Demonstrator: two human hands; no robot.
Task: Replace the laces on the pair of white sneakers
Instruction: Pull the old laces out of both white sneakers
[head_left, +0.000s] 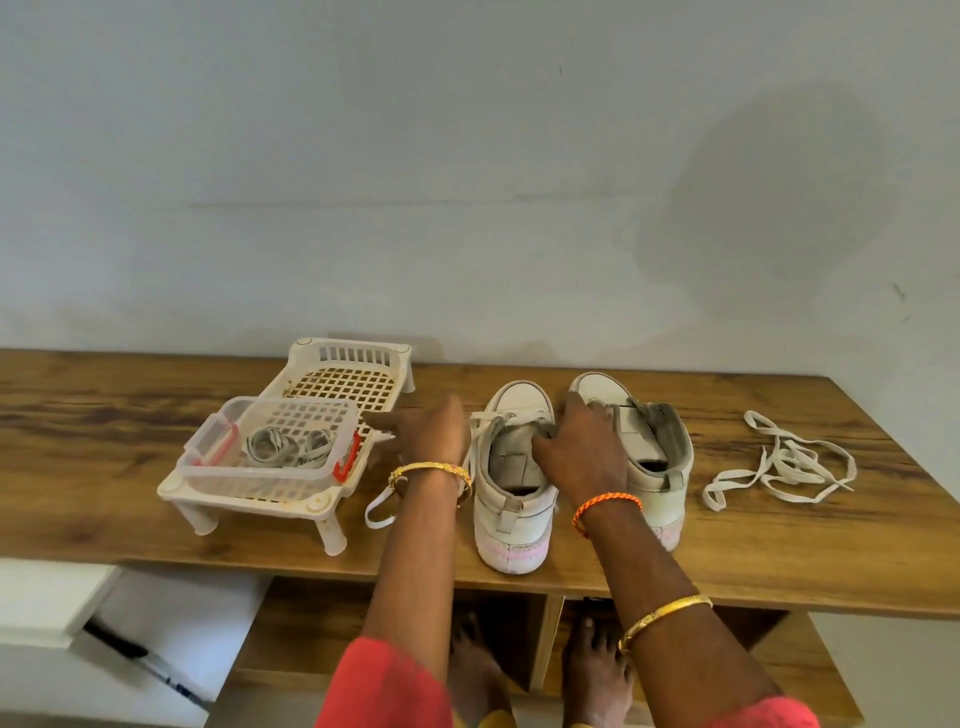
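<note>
Now the sneakers stand side by side on the table (727, 561): left sneaker (511, 499) part-laced, right sneaker (655, 457) bare. The left hand (434, 431) hovers with fingers straight, holding nothing, while the right hand (582, 447) rests between them, fingers perhaps touching the left tongue. A loose lace (779, 462) lies at 3 o'clock, a tub (270, 441) of laces at 9.

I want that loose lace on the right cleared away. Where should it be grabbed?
Pinch the loose lace at its tangled middle, from above: it lies flat on the table, and several strands cross there, so one pinch probably lifts most of it.
</note>
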